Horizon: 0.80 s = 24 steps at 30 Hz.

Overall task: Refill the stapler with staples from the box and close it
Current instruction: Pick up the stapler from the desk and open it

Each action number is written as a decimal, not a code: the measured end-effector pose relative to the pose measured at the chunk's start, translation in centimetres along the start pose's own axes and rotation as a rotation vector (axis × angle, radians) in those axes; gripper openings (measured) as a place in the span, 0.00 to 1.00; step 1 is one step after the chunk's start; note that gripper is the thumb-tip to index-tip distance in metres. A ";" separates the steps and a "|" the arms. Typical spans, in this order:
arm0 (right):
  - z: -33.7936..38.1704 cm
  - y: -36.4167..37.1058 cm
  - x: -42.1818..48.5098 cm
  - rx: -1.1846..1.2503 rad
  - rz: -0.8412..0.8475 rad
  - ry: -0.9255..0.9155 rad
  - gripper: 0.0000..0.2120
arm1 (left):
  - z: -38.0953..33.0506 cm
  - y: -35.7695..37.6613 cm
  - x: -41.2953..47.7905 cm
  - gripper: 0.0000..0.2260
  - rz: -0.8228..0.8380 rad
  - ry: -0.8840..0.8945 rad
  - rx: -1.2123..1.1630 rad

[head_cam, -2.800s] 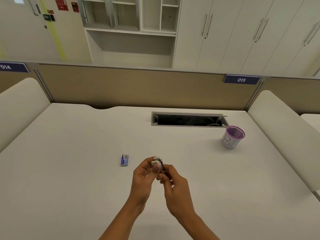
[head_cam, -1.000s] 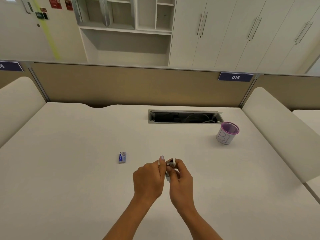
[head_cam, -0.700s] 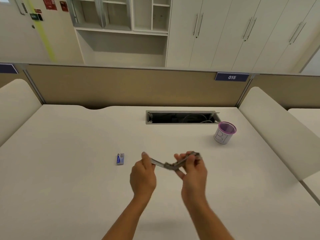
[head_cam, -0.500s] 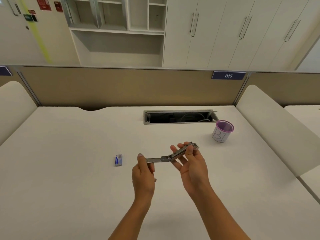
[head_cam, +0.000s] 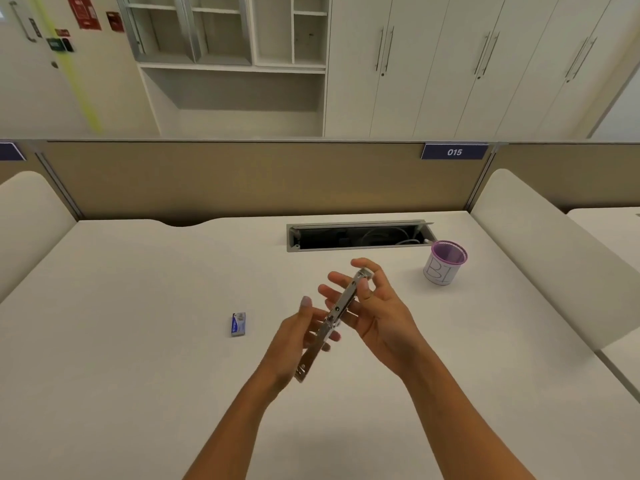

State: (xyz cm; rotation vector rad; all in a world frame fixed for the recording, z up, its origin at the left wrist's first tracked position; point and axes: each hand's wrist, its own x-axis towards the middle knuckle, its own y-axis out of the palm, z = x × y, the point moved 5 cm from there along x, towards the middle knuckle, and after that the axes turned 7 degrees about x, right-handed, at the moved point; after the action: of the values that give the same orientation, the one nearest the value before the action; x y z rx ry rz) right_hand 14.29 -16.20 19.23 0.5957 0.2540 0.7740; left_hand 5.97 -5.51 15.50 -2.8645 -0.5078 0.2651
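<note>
A small metal stapler [head_cam: 332, 320] is swung fully open into one long silver strip, held above the white desk [head_cam: 138, 341]. My left hand [head_cam: 298, 344] grips its near, lower half. My right hand [head_cam: 374, 310] holds the far, upper half between thumb and fingers, palm turned up. A small blue and grey staple box [head_cam: 238, 324] lies flat on the desk, a short way left of my left hand, apart from both hands.
A purple mesh cup [head_cam: 445, 262] with a white label stands at the back right. A cable slot [head_cam: 356, 236] is cut into the desk behind the hands. Tan partitions and white padded dividers [head_cam: 540, 251] border the desk.
The stapler went from folded shut between both hands to swung wide open. It has since turned from lying nearly sideways to pointing away from me.
</note>
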 end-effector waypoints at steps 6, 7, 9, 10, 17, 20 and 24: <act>0.6 1.5 0.4 -0.309 -0.007 -0.092 0.17 | -1.9 1.8 -0.2 0.19 -0.005 0.108 -0.135; 0.8 1.5 0.4 -0.361 -0.032 -0.128 0.16 | -1.9 1.9 -0.3 0.19 -0.030 0.123 -0.145; 1.2 1.6 0.3 -0.465 -0.110 -0.224 0.13 | -2.0 2.0 -0.4 0.18 -0.091 0.154 -0.154; 1.4 1.5 0.1 -0.512 -0.165 -0.276 0.12 | -2.0 2.0 -0.5 0.17 -0.127 0.170 -0.152; 2.0 1.5 -0.8 -0.574 -0.380 -0.473 0.06 | -2.1 2.0 -1.2 0.11 -0.290 0.239 -0.078; 2.1 2.1 -0.8 -0.587 -0.352 -0.498 0.04 | -2.1 2.1 -1.3 0.10 -0.291 0.246 -0.066; 2.1 3.1 -0.9 -0.672 -0.279 -0.480 0.06 | -2.6 1.9 -1.0 0.14 -0.233 0.260 -0.126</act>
State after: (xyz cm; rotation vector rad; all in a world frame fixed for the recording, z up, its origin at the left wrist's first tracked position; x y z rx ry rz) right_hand 12.78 -15.95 22.78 0.0884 -0.3547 0.3870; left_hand 6.25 -8.09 17.68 -2.8604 -0.8205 -0.1827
